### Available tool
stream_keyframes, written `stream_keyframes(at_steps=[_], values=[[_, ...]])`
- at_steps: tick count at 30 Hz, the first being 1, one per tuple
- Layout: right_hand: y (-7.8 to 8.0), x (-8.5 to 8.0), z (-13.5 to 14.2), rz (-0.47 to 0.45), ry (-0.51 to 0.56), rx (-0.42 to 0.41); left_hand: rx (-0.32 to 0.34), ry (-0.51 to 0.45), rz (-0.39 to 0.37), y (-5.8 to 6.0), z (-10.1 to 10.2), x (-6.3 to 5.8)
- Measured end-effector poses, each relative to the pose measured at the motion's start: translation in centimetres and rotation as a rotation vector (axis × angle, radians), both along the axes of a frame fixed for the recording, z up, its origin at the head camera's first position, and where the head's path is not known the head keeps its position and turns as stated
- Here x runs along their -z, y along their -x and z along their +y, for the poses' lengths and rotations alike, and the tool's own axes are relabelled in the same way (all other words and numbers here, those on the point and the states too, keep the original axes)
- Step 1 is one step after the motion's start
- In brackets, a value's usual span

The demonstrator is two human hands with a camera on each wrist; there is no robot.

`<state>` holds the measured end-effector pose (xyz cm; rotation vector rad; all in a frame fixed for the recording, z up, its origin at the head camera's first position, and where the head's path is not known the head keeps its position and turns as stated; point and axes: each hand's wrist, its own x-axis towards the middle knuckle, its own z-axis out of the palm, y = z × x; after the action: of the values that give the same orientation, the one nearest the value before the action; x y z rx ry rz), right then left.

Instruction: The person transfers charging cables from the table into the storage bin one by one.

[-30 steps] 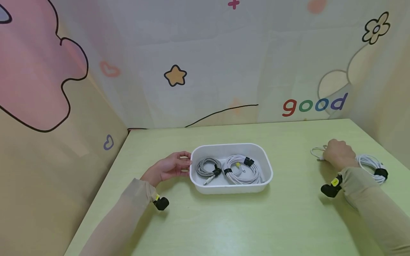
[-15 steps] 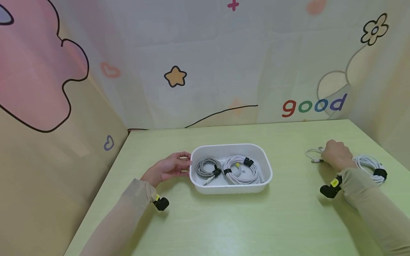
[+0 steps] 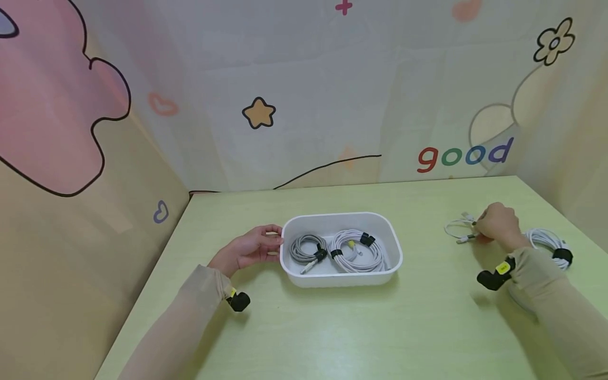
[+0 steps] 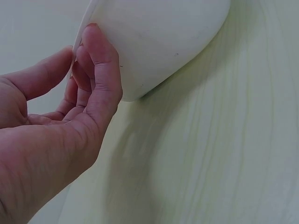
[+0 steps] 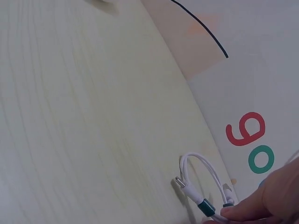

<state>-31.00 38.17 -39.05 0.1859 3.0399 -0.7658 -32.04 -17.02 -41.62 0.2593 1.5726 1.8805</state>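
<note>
A white plastic box (image 3: 342, 281) stands mid-table, holding a grey cable coil (image 3: 299, 256) and a larger white cable coil (image 3: 338, 266), both with black straps. At the box's left end, my left hand (image 3: 252, 248) holds the rim; in the left wrist view, the thumb (image 4: 49, 72) meets the rim while bent fingers lie at the outer wall. Far to the right, my right hand (image 3: 500, 224) pinches a thin white USB cable (image 3: 448, 232). Its loop and plugs stick out left of the fingers. The right wrist view shows a metal-tipped plug (image 5: 189, 189) with a dark green band.
Right of my right hand lies another white cable coil (image 3: 546, 240) with a black strap, partly hidden by the wrist. Part of a pale round item (image 3: 520, 301) shows beneath the right sleeve. Printed cloth walls (image 3: 323, 132) border the table at the back and left.
My right hand has shifted slightly left and lifted a little with the white USB cable, whose plugs now show more. The left hand and the box stay as they were.
</note>
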Motion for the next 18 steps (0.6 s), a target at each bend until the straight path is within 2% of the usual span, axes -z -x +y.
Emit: stream_keyframes(at_steps=[6,18], values=[[-0.1,-0.7,-0.8,-0.034,0.087,-0.016,0.017,-0.014,0.001,0.1,-0.1,0.1],[0.3,-2.7,-2.9,-0.054,0.277,-0.072,0.0,-0.016,-0.016,0.0,0.0,0.0]])
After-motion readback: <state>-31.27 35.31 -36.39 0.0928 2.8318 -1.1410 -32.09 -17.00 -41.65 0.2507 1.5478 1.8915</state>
